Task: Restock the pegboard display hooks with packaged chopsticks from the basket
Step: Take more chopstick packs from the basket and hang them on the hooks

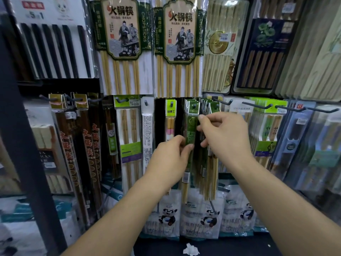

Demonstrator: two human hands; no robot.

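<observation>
Nearest: crumpled paper scrap (pixel 191 249) on the dark surface at the bottom edge, between the two forearms. Above it, a row of panda bags (pixel 169 217) along the bottom of the display.

Left hand (pixel 171 157): thumb and fingers pinch the green pack (pixel 191 133) at its middle and hold it upright. Right hand (pixel 223 132): fingers curled, with the thumb and index tip on the same pack's right edge higher up. It looks like a pinch, but the contact is partly hidden. The bare stick ends hang below the left hand, just above the panda bags.

The pack's header sits at the hook (pixel 193 106), centre row, in front of a bunch of matching green packs. The peg tip seems to show through the header hole, but I can't tell whether it's fully seated.

Basket: not in view.

Behind and above: two big hot-pot packs (pixel 120 34) on the upper row.

Step, as I read it: hanging one pack, at the seating stage. Next move needs the header hole kept in line with the peg. Slide the pack back against the bunch, release both hands, and check that it hangs straight. Then go back to the basket for the next pack.
</observation>
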